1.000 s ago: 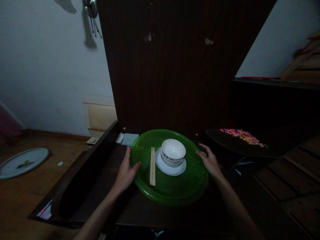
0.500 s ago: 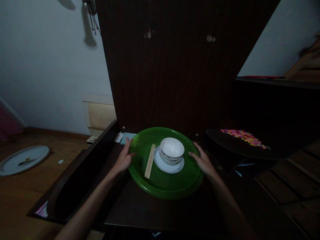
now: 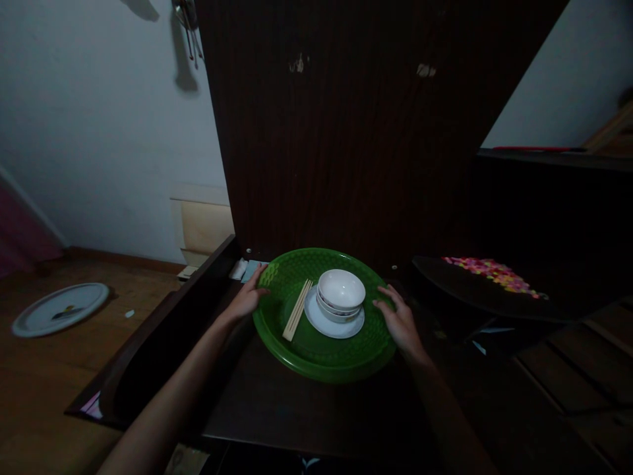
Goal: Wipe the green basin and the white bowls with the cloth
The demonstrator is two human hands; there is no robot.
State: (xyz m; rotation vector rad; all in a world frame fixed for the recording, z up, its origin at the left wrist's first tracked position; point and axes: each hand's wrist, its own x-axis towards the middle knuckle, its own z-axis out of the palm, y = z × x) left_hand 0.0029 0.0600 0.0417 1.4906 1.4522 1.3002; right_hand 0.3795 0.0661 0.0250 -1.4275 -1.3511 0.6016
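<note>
From the head camera we see a round green plastic tray with a dimpled, glossy surface and a raised rim. It sits on the dark wooden table, close to the tall dark grained wooden panel behind it. Our left hand grips the tray's far left rim with the fingers curled over the edge. Our right hand clasps the right rim, fingers laid along it.

On the tray, a stack of smooth white ceramic bowls rests on a flat white round saucer. Just to their left lies a pair of pale wooden chopsticks, slanted and close together. A pale blue folded cloth lies beyond the left hand. A speckled multicoloured mat lies to the right, and a white round plate is on the wooden floor, far left.

Since a second ago the tray has slid further from us toward the panel. The chopsticks, then straight, now lean to the right. Both hands have crept further round the rim.
</note>
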